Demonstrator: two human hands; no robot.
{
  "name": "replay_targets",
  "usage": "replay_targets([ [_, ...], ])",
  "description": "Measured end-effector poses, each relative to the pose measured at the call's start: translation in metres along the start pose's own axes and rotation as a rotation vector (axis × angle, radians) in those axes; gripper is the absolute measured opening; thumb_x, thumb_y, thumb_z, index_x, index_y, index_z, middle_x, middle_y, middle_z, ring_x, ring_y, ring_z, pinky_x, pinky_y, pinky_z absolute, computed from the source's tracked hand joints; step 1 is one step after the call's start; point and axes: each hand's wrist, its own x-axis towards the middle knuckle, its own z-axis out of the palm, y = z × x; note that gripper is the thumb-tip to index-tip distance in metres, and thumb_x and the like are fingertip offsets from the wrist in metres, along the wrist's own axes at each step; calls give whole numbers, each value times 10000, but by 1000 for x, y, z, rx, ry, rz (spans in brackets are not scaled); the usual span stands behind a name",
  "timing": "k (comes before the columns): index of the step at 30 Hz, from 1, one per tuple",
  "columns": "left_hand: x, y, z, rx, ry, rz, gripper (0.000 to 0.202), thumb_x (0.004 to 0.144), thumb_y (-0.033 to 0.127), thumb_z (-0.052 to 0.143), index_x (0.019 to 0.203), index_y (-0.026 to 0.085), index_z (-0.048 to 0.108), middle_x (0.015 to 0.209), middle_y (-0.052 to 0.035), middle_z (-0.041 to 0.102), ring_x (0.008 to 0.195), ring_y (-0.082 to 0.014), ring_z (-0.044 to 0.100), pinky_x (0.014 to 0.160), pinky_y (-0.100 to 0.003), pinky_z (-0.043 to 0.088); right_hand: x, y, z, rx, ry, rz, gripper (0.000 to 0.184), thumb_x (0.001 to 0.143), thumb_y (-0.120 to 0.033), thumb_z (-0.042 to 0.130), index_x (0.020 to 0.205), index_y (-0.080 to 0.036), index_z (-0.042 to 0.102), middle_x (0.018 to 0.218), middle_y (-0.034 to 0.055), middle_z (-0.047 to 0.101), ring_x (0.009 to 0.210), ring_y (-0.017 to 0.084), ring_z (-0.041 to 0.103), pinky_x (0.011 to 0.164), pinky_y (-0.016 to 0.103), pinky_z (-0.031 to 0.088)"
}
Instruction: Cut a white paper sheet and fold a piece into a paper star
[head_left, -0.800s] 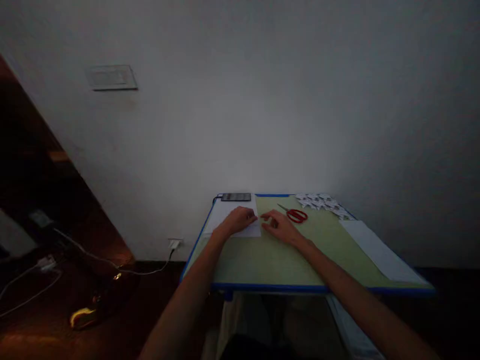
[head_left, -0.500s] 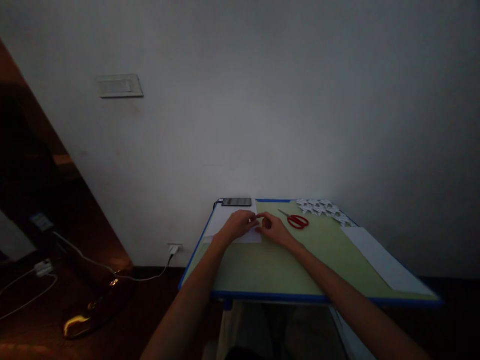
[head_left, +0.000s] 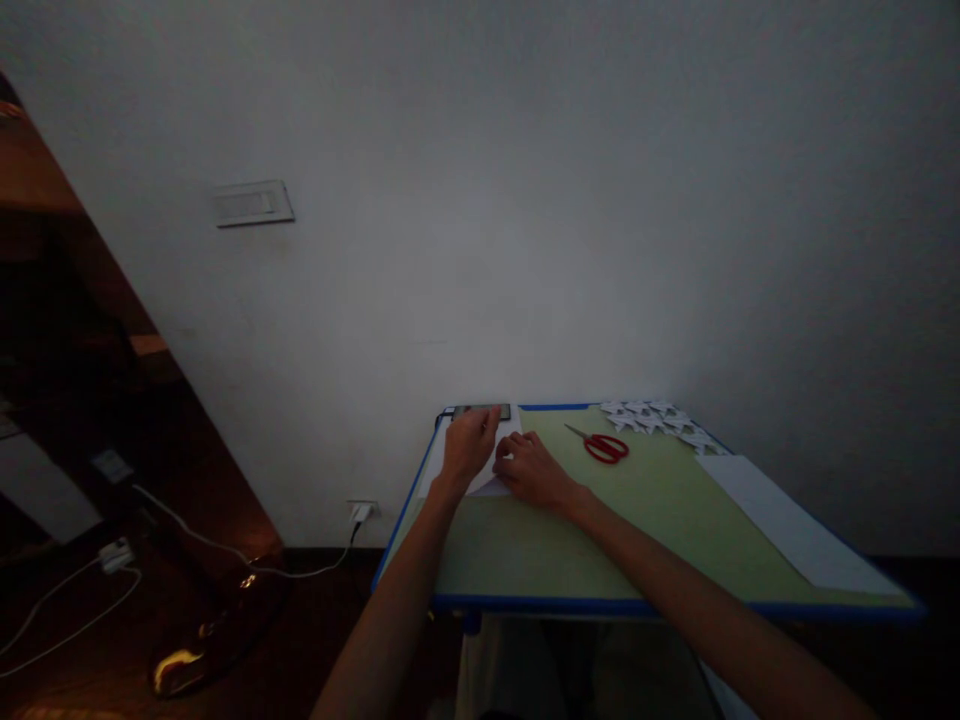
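Observation:
A white sheet of paper (head_left: 435, 471) lies at the left of a pale green table (head_left: 517, 550), partly hidden under my hands. My left hand (head_left: 470, 446) is closed over the sheet with the thumb pointing up; whatever is inside its fingers is hidden. Close beside it, my right hand (head_left: 531, 470) has its fingers curled in on the paper, near a slanted, shaded edge by the fingertips. Behind my left hand lies a phone (head_left: 504, 411), partly covered. To the right of my hands are scissors with red handles (head_left: 606, 448), blades pointing left.
Several folded white paper pieces (head_left: 649, 418) stand in rows at the table's back right. Below them, a white paper stack (head_left: 795, 522) lies along the right edge. The wall (head_left: 525, 250) rises behind the table. A white cable (head_left: 300, 574) runs from the socket plug (head_left: 361, 513).
My left hand has turned upright and closed, its thumb now up in front of the phone. My right hand has curled lower over the paper. The view has shifted slightly.

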Motion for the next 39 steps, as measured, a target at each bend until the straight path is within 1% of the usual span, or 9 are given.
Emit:
replay_targets([
  [5, -6, 16, 2, 11, 92, 64, 481, 1095, 305, 388, 692, 199, 630, 772, -113, 717, 787, -217, 657, 788, -340, 439, 25, 8, -19, -84, -10, 102, 329, 1026, -357, 676, 1306, -185, 662, 1331, 103, 685, 1138, 259, 699, 973, 489, 599],
  [11, -15, 30, 24, 18, -100, 140, 368, 1051, 295, 516, 734, 192, 673, 763, -76, 712, 767, -187, 676, 773, -316, 511, 49, 37, -59, -147, -36, 204, 339, 1027, -361, 677, 1320, -192, 654, 1334, 104, 681, 1124, 254, 705, 946, 468, 614],
  [13, -15, 28, 31, 52, -183, 119, 286, 1045, 305, 574, 830, 167, 704, 854, -70, 730, 850, -199, 699, 840, -358, 554, 56, 43, -67, -168, -52, 222, 331, 1029, -363, 673, 1311, -191, 659, 1328, 104, 684, 1114, 250, 707, 942, 465, 615],
  [15, -16, 22, 36, 90, -266, 96, 214, 1019, 356, 658, 1049, 153, 718, 1059, -75, 739, 973, -217, 710, 905, -426, 587, 60, 45, -72, -180, -60, 225, 326, 1031, -365, 671, 1305, -190, 661, 1322, 103, 687, 1105, 246, 709, 938, 462, 617],
  [17, -17, 15, 39, 129, -329, 60, 307, 1010, 374, 682, 1234, 165, 682, 1241, -100, 704, 1072, -242, 702, 936, -468, 600, 63, 45, -76, -182, -55, 212, 323, 1031, -366, 670, 1302, -190, 664, 1321, 103, 688, 1109, 247, 708, 943, 465, 614],
  [19, -18, 9, 41, 160, -377, 23, 351, 1015, 366, 675, 1309, 176, 656, 1321, -117, 674, 1120, -259, 693, 950, -481, 603, 65, 44, -80, -179, -40, 189, 321, 1031, -365, 670, 1300, -190, 666, 1327, 103, 687, 1123, 251, 705, 956, 473, 609],
  [26, -23, 1, 48, 193, -484, -27, 343, 1022, 363, 663, 1321, 195, 656, 1363, -123, 658, 1149, -261, 682, 972, -484, 596, 70, 43, -92, -194, 28, 196, 313, 1031, -365, 670, 1288, -186, 672, 1310, 101, 695, 1126, 253, 706, 965, 480, 605],
  [32, -23, -1, 53, 177, -499, -57, 357, 1019, 365, 667, 1330, 190, 651, 1369, -124, 654, 1161, -268, 678, 978, -493, 593, 90, 43, -99, -204, 69, 224, 315, 1031, -361, 671, 1293, -188, 668, 1315, 101, 692, 1112, 247, 708, 948, 467, 613],
  [39, -22, -1, 53, 111, -517, -81, 368, 1016, 365, 672, 1337, 186, 646, 1371, -125, 652, 1165, -272, 678, 978, -498, 593, 115, 42, -121, -200, 159, 238, 321, 1025, -366, 680, 1286, -179, 671, 1312, 101, 694, 1129, 255, 706, 966, 483, 604],
])
